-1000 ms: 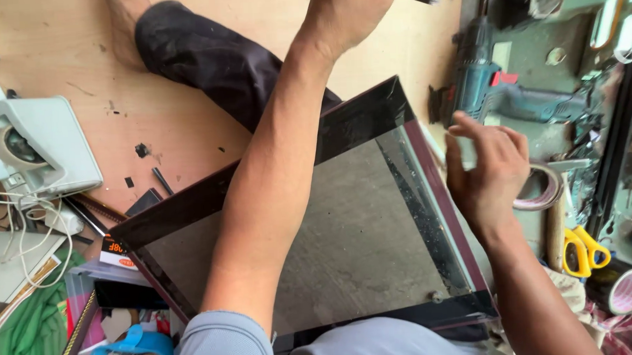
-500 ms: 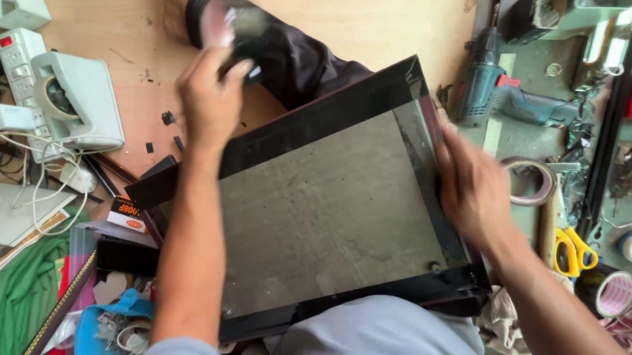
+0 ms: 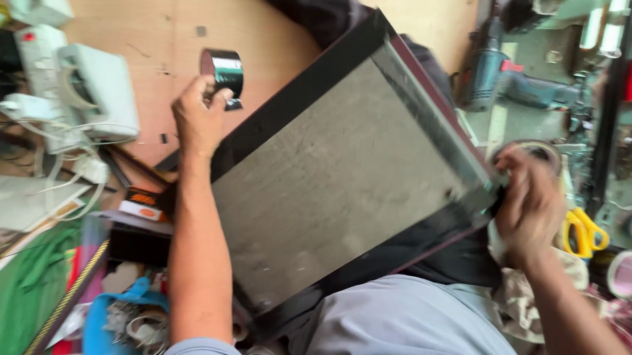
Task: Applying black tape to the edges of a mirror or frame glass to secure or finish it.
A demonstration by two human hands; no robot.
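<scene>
Hands: left hand (image 3: pixel 200 117) pinches a roll of black tape (image 3: pixel 224 72) over the wooden floor (image 3: pixel 150 36); right hand (image 3: pixel 529 201) is closed on the near right corner of the dark-framed panel (image 3: pixel 337 177). Panel lies tilted across the person's lap, between both arms. Nearby: blue cordless drill (image 3: pixel 498 80), yellow-handled scissors (image 3: pixel 583 232).

Head camera, close, straight down over lap

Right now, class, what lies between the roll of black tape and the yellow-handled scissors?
In the head view, the dark-framed panel spans between tape roll and scissors.
</scene>
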